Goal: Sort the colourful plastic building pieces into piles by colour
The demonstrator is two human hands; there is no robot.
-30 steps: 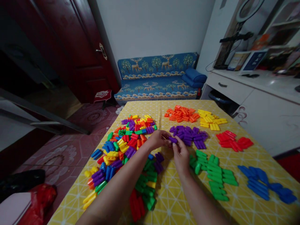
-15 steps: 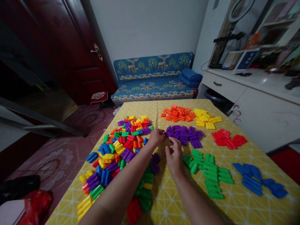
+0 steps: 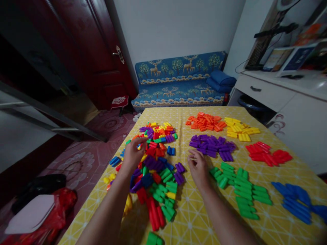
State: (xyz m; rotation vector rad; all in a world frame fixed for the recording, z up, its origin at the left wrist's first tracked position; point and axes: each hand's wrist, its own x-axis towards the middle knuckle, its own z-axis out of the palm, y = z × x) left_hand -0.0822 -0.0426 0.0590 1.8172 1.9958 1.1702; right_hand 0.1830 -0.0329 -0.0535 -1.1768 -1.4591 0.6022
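Note:
My left hand [image 3: 135, 152] is over the far left part of a mixed pile of plastic building pieces [image 3: 153, 163], its fingers apart and nothing visible in them. Loosely curled, my right hand [image 3: 198, 166] rests low over the tabletop with a gap between thumb and fingers, seemingly holding nothing. Just beyond it lies a heap of purple pieces [image 3: 212, 145]. Green pieces [image 3: 242, 187] lie to its right. A few purple pieces [image 3: 179, 173] sit between my right hand and the mixed pile.
Orange pieces [image 3: 205, 121], yellow pieces [image 3: 241, 129], red pieces [image 3: 268, 153] and blue pieces [image 3: 293, 200] form separate groups on the yellow tablecloth [image 3: 196, 217]. A patterned sofa [image 3: 178, 81] stands behind the table. A white cabinet [image 3: 301, 115] is at right.
My left hand has moved from beside the purple heap left to the mixed pile. My right hand stays near the purple and green groups. The view has turned slightly left.

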